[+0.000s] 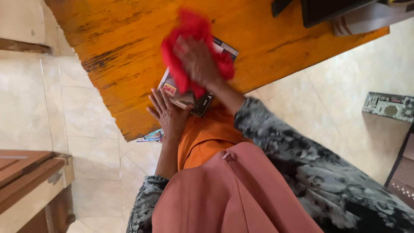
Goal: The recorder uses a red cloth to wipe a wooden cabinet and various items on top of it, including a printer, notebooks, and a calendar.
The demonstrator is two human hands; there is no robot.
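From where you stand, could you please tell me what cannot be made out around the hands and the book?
- Book cover: head view, mostly hidden under the red cloth and right hand.
- Right hand: motion-blurred, grip unclear.
- Dark screen: cut off by top edge.
- Items below the table edge: hidden behind left hand.

The right hand (196, 58) reaches forward on an extended arm in a grey patterned sleeve, palm down and fingers spread flat, slightly blurred. The left hand (168, 113) sits closer to the body, palm down, fingers splayed and pointing forward, its forearm bare below a matching sleeve at the elbow.
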